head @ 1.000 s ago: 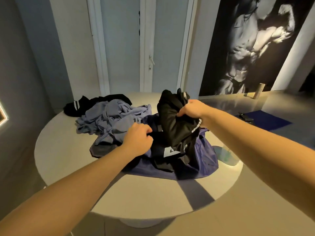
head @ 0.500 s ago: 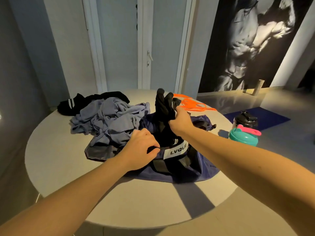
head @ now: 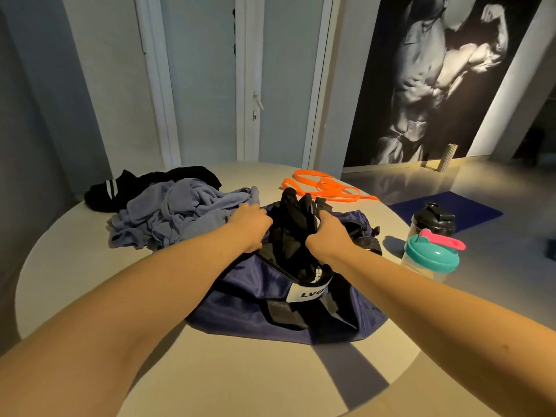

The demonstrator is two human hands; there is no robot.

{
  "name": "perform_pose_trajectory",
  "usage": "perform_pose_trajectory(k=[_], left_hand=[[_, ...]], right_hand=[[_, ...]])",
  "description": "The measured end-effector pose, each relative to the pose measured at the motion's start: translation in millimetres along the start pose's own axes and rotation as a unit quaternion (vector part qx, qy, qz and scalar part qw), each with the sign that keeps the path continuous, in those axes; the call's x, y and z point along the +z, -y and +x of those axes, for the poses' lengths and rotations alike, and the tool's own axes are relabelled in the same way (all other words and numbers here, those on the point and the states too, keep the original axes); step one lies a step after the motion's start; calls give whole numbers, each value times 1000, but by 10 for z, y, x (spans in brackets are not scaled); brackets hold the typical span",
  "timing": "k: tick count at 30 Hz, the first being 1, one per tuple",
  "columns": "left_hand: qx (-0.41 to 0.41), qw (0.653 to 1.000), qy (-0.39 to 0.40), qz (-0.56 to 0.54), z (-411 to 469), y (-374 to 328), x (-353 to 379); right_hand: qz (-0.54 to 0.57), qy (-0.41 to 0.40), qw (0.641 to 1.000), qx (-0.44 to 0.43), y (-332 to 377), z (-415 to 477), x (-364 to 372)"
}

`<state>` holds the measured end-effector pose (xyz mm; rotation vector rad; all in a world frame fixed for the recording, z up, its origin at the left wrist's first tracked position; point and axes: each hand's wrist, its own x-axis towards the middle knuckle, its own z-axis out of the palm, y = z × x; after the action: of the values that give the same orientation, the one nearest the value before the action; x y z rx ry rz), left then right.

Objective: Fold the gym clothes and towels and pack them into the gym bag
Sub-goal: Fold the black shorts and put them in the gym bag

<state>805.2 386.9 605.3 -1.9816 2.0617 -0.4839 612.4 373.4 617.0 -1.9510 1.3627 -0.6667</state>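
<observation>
A navy gym bag (head: 258, 299) with a white label lies open on the round table (head: 75, 266). A black garment (head: 296, 224) sticks up out of the bag's opening. My right hand (head: 326, 236) grips that garment from the right side. My left hand (head: 251, 225) is at the bag's left rim beside the garment, fingers curled on dark fabric there; whether bag edge or garment I cannot tell. A crumpled lilac-grey towel pile (head: 177, 212) lies left of the bag, with a black striped garment (head: 129, 188) behind it.
Orange resistance bands (head: 319, 188) lie on the table behind the bag. A teal-lidded shaker (head: 431, 255) and a black-lidded bottle (head: 433, 219) stand at the right edge. A blue mat (head: 445, 210) lies on the floor beyond. Doors and a wall poster are behind.
My right hand has lowered the black garment from above the bag down into its opening. My left hand has shifted up from the bag's near left side to the garment's left.
</observation>
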Motion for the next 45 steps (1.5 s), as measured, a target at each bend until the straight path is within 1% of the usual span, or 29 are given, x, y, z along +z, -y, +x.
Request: perform_pose_trajectory(k=[3,5,7,8,10,12,14,16,17,18,20,21,22,23,24,25,26,27,29,30,31,33,34,36,38,40,41,42,45], left_hand=[[-9,999,8,35,37,-11,-18],[-39,998,-16,38,54,-24,-75],[-90,995,-44,-14,119,-15,-134],[-128,987,-59,-75,153,3,-173],[-212,951,-92,-205,192,85,-256],[-281,900,-142,-303,201,194,-289],[-321,858,-165,-365,203,256,-268],[-336,835,-187,-394,185,260,-216],[-327,839,-199,-386,183,253,-179],[-312,859,-200,-352,170,238,-140],[-253,923,-164,-241,140,238,-81],[-203,953,-141,-175,110,251,-67],[-148,976,-117,-110,98,282,-45],[-89,990,-96,-51,85,316,-30],[-40,996,-75,-1,81,343,-21],[-1,997,-59,41,95,362,-21],[15,997,-38,61,106,374,-26],[18,997,-34,62,134,390,1],[-12,999,-41,18,165,410,49],[-42,997,-54,-27,155,419,38],[-69,991,-88,-78,148,434,25],[-140,959,-153,-191,117,444,-50],[-181,935,-180,-246,105,433,-106],[-231,897,-228,-299,87,392,-197],[-245,879,-245,-326,75,361,-246],[-240,881,-230,-337,38,347,-210],[-237,882,-222,-341,9,335,-177],[-233,884,-216,-344,-41,306,-149],[-183,895,-224,-339,-211,221,-29]], right_hand=[[-1,-2,1000,-8,0,18,-8],[-13,-10,1000,-23,23,19,-37],[-47,-20,998,-48,70,7,-84],[-78,-27,994,-65,106,-2,-113],[-161,-33,982,-96,176,-8,-159],[-261,-17,959,-109,255,-26,-179],[-349,12,930,-119,346,-60,-159],[-401,47,905,-135,419,-96,-89],[-416,62,897,-139,437,-108,-46],[-425,74,891,-143,444,-120,-7],[-429,90,886,-149,427,-131,54],[-428,95,886,-151,405,-138,80],[-429,97,885,-155,383,-144,104],[-431,95,883,-159,363,-146,125],[-432,94,882,-161,346,-151,144],[-434,93,881,-163,337,-149,161],[-436,93,880,-165,335,-149,175],[-438,94,878,-167,335,-144,184],[-444,98,874,-170,341,-143,193],[-449,102,871,-172,347,-147,191],[-455,107,867,-173,349,-157,191],[-467,123,858,-178,350,-189,196],[-472,131,853,-179,352,-203,197],[-476,137,852,-168,379,-205,185],[-469,96,866,-145,465,-127,145],[-451,21,884,-126,550,-30,125],[-448,8,885,-124,561,8,140],[-450,28,884,-126,545,45,181],[-411,177,886,-123,384,87,317]])
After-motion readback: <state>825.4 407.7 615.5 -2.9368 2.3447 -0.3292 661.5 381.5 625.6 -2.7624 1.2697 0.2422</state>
